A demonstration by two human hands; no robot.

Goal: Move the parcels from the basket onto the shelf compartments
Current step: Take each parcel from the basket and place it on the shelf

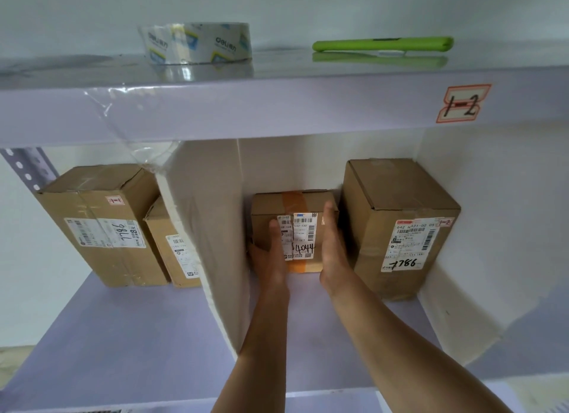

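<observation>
A small cardboard parcel (303, 211) with orange tape and a label marked 4044 sits deep in the shelf compartment tagged 1-2 (463, 104). My left hand (268, 260) presses flat against its front left, thumb at its left side. On the parcel's front right lies my right hand (334, 246), fingers straight. To its right stands a taller parcel (400, 224) marked 7786. The basket is out of view.
A white divider (212, 227) walls off the left compartment, where a parcel marked 7786 (101, 224) and a smaller one (175, 249) lie. On the top shelf rest a tape roll (197, 43) and a green utility knife (383, 44).
</observation>
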